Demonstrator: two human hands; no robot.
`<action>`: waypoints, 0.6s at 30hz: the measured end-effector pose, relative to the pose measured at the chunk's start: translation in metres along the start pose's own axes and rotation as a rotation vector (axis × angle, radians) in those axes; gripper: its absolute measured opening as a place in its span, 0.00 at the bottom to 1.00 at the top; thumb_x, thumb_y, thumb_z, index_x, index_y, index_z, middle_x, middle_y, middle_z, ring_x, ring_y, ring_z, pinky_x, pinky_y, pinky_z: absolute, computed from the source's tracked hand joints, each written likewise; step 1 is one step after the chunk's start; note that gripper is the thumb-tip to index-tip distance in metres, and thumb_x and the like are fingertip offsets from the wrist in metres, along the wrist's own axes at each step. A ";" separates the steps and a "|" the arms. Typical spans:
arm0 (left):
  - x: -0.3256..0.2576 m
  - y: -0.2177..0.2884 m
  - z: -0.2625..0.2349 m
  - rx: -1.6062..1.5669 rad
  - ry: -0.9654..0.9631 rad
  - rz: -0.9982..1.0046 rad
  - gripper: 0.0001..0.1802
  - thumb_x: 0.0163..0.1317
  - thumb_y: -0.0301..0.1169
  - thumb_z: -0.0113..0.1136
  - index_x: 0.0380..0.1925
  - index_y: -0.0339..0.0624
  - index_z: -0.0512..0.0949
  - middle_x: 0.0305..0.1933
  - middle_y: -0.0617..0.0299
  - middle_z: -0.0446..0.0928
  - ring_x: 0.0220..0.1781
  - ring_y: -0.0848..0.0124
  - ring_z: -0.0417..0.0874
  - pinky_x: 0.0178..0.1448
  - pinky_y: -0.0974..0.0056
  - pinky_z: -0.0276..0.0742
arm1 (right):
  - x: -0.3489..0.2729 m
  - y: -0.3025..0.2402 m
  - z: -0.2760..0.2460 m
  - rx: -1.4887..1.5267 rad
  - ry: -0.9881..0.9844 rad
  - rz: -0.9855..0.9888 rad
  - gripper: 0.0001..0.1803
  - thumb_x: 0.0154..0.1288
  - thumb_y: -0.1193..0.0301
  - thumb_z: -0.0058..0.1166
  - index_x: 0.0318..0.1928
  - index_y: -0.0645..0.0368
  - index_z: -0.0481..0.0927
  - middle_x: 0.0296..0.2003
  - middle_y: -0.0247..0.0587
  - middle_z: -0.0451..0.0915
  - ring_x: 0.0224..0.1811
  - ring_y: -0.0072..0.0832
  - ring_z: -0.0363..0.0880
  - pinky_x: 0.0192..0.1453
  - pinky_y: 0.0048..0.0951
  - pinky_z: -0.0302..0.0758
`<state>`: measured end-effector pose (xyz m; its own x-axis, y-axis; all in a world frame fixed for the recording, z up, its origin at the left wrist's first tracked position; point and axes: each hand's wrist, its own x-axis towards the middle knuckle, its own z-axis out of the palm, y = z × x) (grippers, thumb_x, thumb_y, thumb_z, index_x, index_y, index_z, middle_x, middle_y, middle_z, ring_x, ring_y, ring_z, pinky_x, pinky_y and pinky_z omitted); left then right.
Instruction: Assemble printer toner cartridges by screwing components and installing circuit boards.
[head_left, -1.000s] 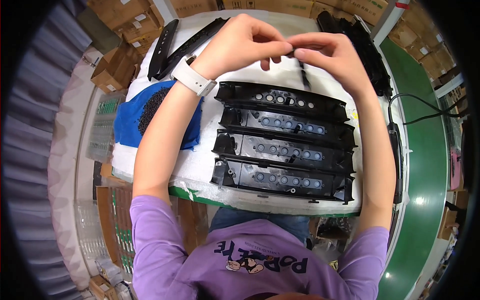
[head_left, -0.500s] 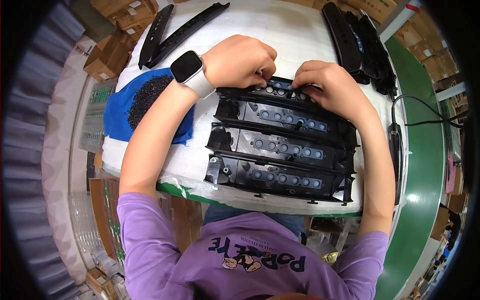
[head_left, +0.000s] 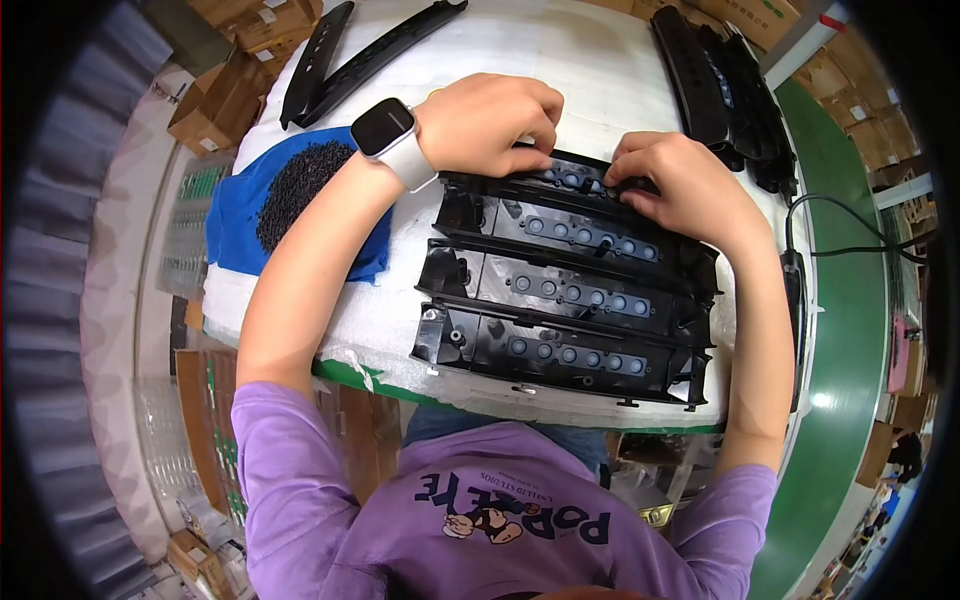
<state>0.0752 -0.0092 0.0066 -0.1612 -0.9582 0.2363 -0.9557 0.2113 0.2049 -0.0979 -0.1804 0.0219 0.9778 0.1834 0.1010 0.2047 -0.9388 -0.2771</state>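
Observation:
Four-part rows of black plastic housings lie side by side across the white table, each long and trough-shaped. In the farthest housing sits a blue-grey rubber button strip with a row of round domes. My left hand, fingers curled, presses at the strip's left end; its fingertips are partly hidden. At the opposite end, my right hand has thumb and fingers pinched on the strip. Closer to me, the second housing, the third housing and the nearest housing each carry a similar strip.
A blue cloth left of the housings bears a pile of small black pieces. Two black bars lie at the far left. More black housings are stacked at the far right, with a black cable along the right edge.
The button strip has come down from above the far housing's row of round openings and now lies over them. My left hand has shifted slightly right; my right hand has moved slightly right and nearer.

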 end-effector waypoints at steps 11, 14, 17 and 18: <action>-0.003 -0.009 0.016 -0.067 0.122 -0.138 0.27 0.48 0.40 0.68 0.47 0.40 0.72 0.38 0.55 0.78 0.40 0.56 0.79 0.44 0.59 0.75 | 0.007 -0.002 0.001 -0.054 0.016 0.233 0.10 0.46 0.74 0.63 0.32 0.60 0.82 0.24 0.40 0.80 0.28 0.34 0.80 0.37 0.30 0.76; -0.002 -0.008 0.001 -0.290 0.243 -0.253 0.32 0.52 0.41 0.67 0.54 0.42 0.67 0.36 0.57 0.79 0.40 0.64 0.80 0.46 0.62 0.75 | 0.007 0.000 -0.003 0.097 0.155 0.244 0.09 0.46 0.75 0.64 0.32 0.60 0.82 0.24 0.37 0.80 0.26 0.29 0.78 0.31 0.27 0.73; -0.009 -0.036 0.000 0.179 0.507 -0.344 0.27 0.53 0.44 0.62 0.49 0.39 0.71 0.33 0.51 0.79 0.38 0.56 0.80 0.41 0.57 0.76 | 0.010 0.001 0.011 0.128 0.280 0.085 0.17 0.49 0.73 0.62 0.43 0.60 0.79 0.33 0.43 0.80 0.36 0.34 0.78 0.40 0.30 0.73; -0.012 -0.035 -0.006 0.386 0.497 -0.517 0.24 0.53 0.42 0.62 0.45 0.37 0.72 0.33 0.50 0.79 0.40 0.54 0.80 0.44 0.55 0.76 | 0.010 0.001 0.020 0.182 0.337 0.045 0.20 0.50 0.72 0.61 0.46 0.62 0.77 0.37 0.48 0.79 0.40 0.39 0.78 0.47 0.34 0.74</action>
<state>0.1121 -0.0045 0.0019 0.3651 -0.6995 0.6143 -0.9114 -0.4030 0.0829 -0.0866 -0.1741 0.0038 0.9227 0.0088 0.3853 0.1962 -0.8712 -0.4499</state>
